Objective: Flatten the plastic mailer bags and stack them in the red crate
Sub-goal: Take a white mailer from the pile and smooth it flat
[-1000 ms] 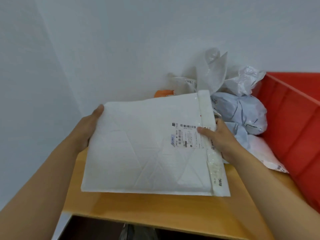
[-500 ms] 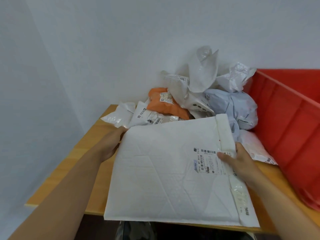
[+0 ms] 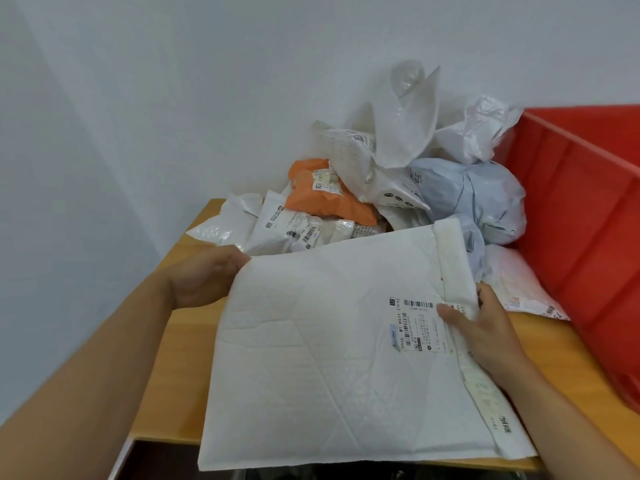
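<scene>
A large flat white padded mailer [image 3: 311, 348] with a shipping label lies tilted over the front of the wooden table [image 3: 180, 386]. My left hand [image 3: 204, 275] grips its upper left corner. My right hand [image 3: 485, 327] pinches its right side by the folded flap, thumb on the label. Behind it sits a heap of crumpled mailer bags: an orange one [image 3: 322, 195], a pale blue one [image 3: 478, 199], white ones [image 3: 394, 133]. The red crate [image 3: 585, 223] stands at the right; its inside is out of sight.
White walls close in at the left and behind the table. Small white bags [image 3: 228, 221] lie at the table's back left. Another flat white bag [image 3: 519, 285] rests against the crate wall. A dark gap shows below the table's front edge.
The mailer came down from in front of the heap and shifted right and nearer me, both hands still holding it. The heap behind it is now uncovered.
</scene>
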`<state>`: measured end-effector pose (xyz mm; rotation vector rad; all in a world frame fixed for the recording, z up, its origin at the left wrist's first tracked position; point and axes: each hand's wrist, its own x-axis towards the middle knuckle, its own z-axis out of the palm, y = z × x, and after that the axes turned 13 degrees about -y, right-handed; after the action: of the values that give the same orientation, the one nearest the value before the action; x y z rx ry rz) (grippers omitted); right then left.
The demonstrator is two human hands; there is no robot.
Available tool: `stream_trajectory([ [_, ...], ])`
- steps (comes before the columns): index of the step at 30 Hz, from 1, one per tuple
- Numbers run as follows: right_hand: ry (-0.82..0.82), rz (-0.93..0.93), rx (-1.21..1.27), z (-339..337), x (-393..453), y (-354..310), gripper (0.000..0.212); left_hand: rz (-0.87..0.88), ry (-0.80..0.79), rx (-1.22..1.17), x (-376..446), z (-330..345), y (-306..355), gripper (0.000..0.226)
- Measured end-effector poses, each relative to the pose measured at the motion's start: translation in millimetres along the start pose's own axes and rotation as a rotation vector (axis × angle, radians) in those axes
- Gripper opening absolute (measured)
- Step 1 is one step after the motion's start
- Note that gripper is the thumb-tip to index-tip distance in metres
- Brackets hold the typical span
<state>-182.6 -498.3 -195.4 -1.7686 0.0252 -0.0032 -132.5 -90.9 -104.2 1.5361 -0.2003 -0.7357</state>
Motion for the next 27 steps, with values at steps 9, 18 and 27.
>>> stream_trajectory([
  [9,0.058,-0.061,0.071,-4.4,-7.9,-6.1,0.029,0.086,0.102,0.387,-9.7,13.2,14.8,0.084],
  [18,0.126,-0.251,0.135,6.2,-1.5,-64.4,0.029,0.423,0.838,0.9,-41.3,49.5,69.8,0.033],
  [27,-0.139,-0.304,-0.182,46.9,31.1,-114.6,0.036,0.732,1.251,0.976,-147.3,31.5,127.2,0.034],
])
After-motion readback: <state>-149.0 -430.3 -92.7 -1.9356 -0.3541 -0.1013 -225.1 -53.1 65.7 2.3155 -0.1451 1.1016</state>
